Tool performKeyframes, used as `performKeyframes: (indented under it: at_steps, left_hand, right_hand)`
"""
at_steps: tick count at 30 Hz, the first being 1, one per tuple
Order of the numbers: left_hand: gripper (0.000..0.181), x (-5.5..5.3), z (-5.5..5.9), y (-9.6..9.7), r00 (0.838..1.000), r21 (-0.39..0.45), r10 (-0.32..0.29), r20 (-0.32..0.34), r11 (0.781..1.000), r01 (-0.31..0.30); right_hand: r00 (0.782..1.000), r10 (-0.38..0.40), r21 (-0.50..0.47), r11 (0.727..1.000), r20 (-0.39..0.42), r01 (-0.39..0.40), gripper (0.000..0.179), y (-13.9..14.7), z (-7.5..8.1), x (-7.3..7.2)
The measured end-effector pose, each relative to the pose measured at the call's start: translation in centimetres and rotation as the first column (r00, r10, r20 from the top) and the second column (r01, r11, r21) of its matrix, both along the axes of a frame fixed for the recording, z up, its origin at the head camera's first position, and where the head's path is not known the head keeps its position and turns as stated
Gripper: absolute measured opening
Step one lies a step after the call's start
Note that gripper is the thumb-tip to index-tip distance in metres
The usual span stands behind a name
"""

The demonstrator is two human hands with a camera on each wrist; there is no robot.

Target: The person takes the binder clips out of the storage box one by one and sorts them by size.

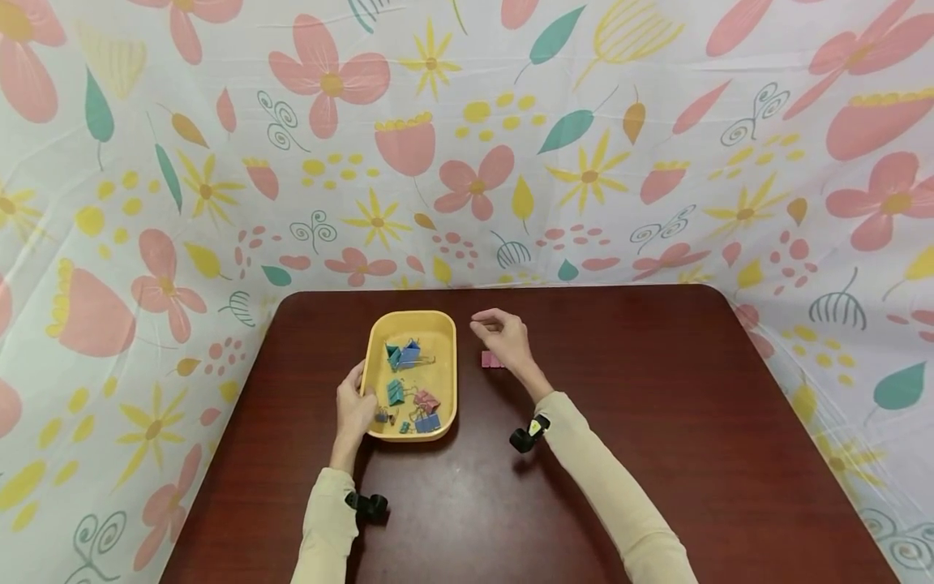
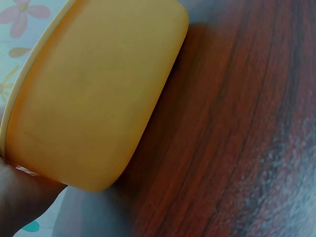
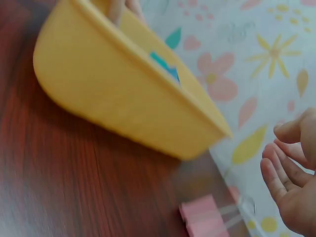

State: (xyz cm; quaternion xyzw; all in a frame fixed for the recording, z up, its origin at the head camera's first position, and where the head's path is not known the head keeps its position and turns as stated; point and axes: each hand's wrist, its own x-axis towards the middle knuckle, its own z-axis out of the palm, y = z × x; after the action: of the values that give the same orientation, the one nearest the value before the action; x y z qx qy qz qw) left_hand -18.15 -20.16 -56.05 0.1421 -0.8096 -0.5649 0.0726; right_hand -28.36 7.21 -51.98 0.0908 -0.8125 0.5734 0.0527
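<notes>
My left hand (image 1: 355,410) grips the left side of a yellow plastic bin (image 1: 441,337), with the thumb over its rim. Inside lie binder clips of several sizes: a large blue clip (image 1: 410,354) beside a teal one near the middle, and a teal clip (image 1: 396,392), a pink clip (image 1: 426,401) and a blue clip (image 1: 427,422) toward the near end. To the right of the bin, my right hand (image 1: 506,341) is raised with loosely bent fingers and nothing between them. Partly under it in the head view, a pink binder clip (image 3: 205,217) lies on the table.
The dark red-brown wooden table (image 1: 657,422) has rounded far corners. A white curtain (image 1: 474,97) printed with flowers and leaves hangs behind it and along both sides. Each wrist wears a small black camera (image 1: 367,507).
</notes>
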Motion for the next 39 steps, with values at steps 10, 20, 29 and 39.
performKeyframes:
  at_steps: [10,20,29,39]
  left_hand:
    - [0.057,0.0,-0.2,-0.1,1.0,-0.006,0.0,-0.002,1.0,0.0]
    - [0.056,0.0,-0.2,-0.1,1.0,0.004,0.005,-0.01,1.0,-0.005]
    - [0.055,-0.1,-0.2,0.0,0.999,0.008,0.023,-0.025,1.0,-0.023]
    - [0.056,0.0,0.0,0.1,1.0,0.018,0.018,-0.02,1.0,-0.018]
  right_hand:
    - [0.963,0.27,0.126,0.954,0.017,-0.27,0.015,-4.3,0.1,1.8]
    - [0.889,0.454,0.222,0.862,0.058,-0.455,0.012,-7.1,-0.2,3.3]
    - [0.812,0.569,0.292,0.761,0.13,-0.58,0.014,-7.9,-0.1,4.0]
    - [0.753,0.632,0.349,0.674,0.185,-0.651,0.017,-7.9,0.2,4.5]
